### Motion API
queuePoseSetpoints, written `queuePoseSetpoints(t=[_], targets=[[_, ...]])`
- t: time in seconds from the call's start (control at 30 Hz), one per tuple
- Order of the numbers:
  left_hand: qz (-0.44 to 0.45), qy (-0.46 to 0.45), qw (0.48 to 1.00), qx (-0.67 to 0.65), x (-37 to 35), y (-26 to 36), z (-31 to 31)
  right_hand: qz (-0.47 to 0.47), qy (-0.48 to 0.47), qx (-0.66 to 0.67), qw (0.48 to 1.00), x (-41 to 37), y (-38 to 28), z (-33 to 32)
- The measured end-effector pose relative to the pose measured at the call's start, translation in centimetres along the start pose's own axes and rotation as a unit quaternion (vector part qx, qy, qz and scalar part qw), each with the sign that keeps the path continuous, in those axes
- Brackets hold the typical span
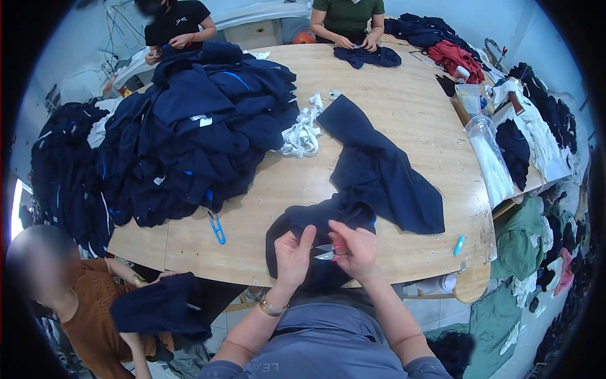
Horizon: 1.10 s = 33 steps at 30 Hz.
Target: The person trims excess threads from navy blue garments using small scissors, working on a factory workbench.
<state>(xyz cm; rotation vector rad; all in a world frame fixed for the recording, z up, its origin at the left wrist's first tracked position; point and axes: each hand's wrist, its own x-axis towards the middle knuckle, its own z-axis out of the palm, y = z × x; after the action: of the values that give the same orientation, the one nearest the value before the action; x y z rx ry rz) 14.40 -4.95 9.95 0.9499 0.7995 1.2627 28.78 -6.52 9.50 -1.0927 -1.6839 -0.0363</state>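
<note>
Right grip (356, 251) is closed on a small cutter (325, 255) with bright metal blades, pointing across toward the left grip (293, 258). That left one is curled, thumb upright; whether it pinches cloth or thread is too small to tell. Both are held close together over the navy garment (385, 177) — probably so that they can work at one spot. The garment lies on the near part of the table (442, 126), bunched beneath the two grips and spread flatter farther off; the tabletop presumably bears most of its weight. Its cloth looks matte, soft and plain, falling in broad folds. To the left rises a slumped heap of navy clothing (202, 120), likely set within reach — beside it lie a crinkled tangle of white strips (302, 136) and slim, blue-handled snips (218, 230).
</note>
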Motion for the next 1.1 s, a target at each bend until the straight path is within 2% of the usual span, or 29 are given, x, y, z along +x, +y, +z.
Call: queuePoseSetpoints(t=[0.07, 0.2, 0.4, 0.43, 0.5, 0.57, 0.67, 0.8, 0.9, 1.0, 1.03, 1.1], targets=[[0.002, -0.01, 1.0, 0.015, 0.0, -0.2, 0.0, -0.03, -0.041, -0.007, 0.999, -0.2, 0.3, 0.0], [-0.005, -0.036, 0.999, 0.028, 0.0, -1.1, -1.0, -0.042, -0.019, -0.035, 0.998, 0.1, 0.2, 0.2], [-0.026, 0.0, 1.0, 0.0, 0.3, -0.5, -0.5, 0.08, 0.099, 0.036, 0.991, -1.7, 0.7, 1.2], [-0.025, 0.007, 1.0, -0.006, 0.3, -0.3, -0.2, 0.03, 0.081, 0.011, 0.996, -1.2, 0.7, 0.7], [-0.023, 0.019, 0.999, -0.018, 0.2, -0.1, 0.5, -0.013, 0.025, -0.004, 1.0, -0.3, 0.4, 0.1], [-0.023, -0.029, 0.999, 0.011, 0.0, -0.4, -0.8, -0.052, -0.044, -0.037, 0.997, -0.4, 0.7, -0.2], [-0.023, -0.05, 0.998, 0.008, 0.0, -0.9, -1.2, -0.038, -0.016, -0.02, 0.999, 0.4, 0.2, 0.0], [-0.038, -0.047, 0.998, 0.027, -0.2, 0.3, -0.8, 0.029, 0.054, 0.01, 0.998, -0.3, 0.6, 0.9], [-0.029, -0.042, 0.999, 0.01, -0.2, 0.4, 0.1, -0.007, -0.029, 0.004, 1.0, 1.1, -0.7, -0.3], [-0.022, -0.06, 0.998, 0.0, -0.1, -0.6, -0.4, -0.008, -0.039, 0.028, 0.999, 0.7, 0.1, 0.1], [-0.029, -0.052, 0.998, -0.005, -0.1, -0.8, -0.6, 0.004, -0.021, 0.032, 0.999, 0.5, 0.3, 0.1], [-0.037, -0.037, 0.999, -0.015, -0.1, -1.1, -0.8, 0.103, 0.048, 0.067, 0.991, -0.3, 0.6, 1.0]])
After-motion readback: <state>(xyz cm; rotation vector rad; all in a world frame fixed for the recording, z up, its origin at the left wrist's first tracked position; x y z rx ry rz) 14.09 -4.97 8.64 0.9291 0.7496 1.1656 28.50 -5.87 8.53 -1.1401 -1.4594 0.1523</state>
